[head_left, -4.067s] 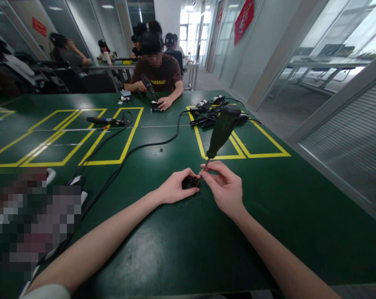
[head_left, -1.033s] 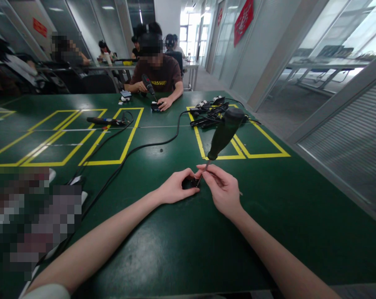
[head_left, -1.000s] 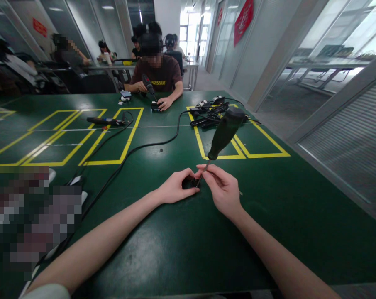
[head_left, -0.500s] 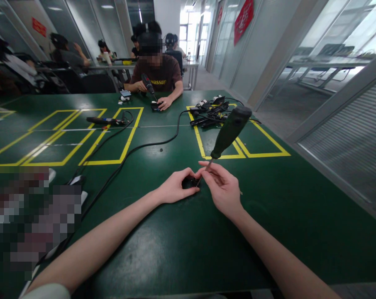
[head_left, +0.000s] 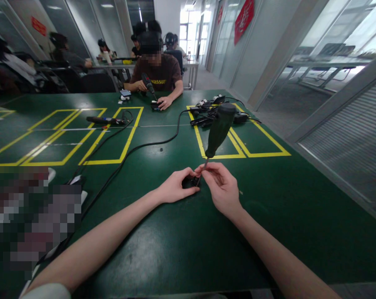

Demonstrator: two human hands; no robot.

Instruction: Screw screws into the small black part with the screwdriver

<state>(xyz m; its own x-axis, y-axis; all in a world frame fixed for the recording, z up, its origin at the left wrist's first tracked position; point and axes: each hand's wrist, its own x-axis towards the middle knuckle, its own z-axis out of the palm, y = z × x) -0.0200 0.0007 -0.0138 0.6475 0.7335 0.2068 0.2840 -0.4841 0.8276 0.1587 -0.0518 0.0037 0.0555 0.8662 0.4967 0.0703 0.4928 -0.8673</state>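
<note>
My right hand (head_left: 221, 186) pinches the shaft of a screwdriver (head_left: 219, 128) between thumb and fingers. Its thick dark handle rises above the hand and leans slightly right; the tip points down at a small black part (head_left: 194, 181). Around that part my left hand (head_left: 179, 185) is closed, thumb on the near side and fingers on the far side, holding it on the green table (head_left: 163, 245). The part's exact kind is unclear, being small and half covered by the fingers. Whether the tip sits in a screw cannot be made out.
A black cable (head_left: 138, 146) crosses the table. Tangled black cables and adapters (head_left: 206, 114) lie at back right among yellow tape outlines (head_left: 269, 155). A corded black tool (head_left: 105, 121) rests at left. Across the table a co-worker (head_left: 157, 70) holds a power screwdriver (head_left: 148, 84).
The screwdriver handle has swung left and stands more upright. My right fingers have shifted slightly around its shaft. My left hand and the black part stay in place.
</note>
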